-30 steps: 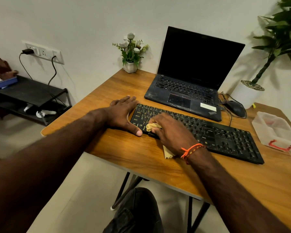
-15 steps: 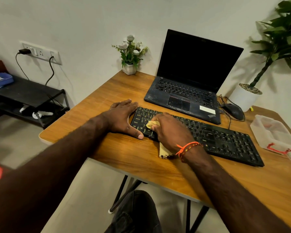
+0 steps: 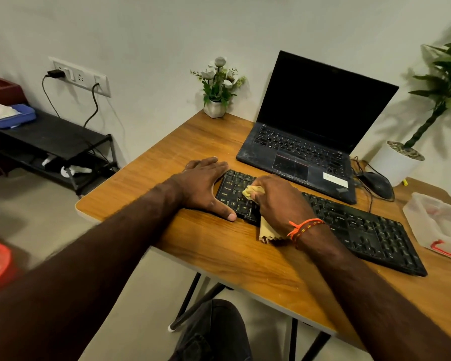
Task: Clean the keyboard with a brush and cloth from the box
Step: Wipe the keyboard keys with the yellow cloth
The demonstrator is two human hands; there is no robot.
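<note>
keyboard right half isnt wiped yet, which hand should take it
Right. The right hand already grips the cloth on the keyboard; the left hand lies flat bracing its left end.

An open laptop (image 3: 307,142) with dark screen stands on the wooden desk (image 3: 219,246). Flower pot (image 3: 215,108) at rear corner; black mouse (image 3: 378,187) beside a potted plant (image 3: 399,160).

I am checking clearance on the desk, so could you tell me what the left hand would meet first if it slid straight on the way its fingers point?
Probably nothing soon: the left hand points over bare table, the flower pot slightly aside; depth is unclear.
</note>
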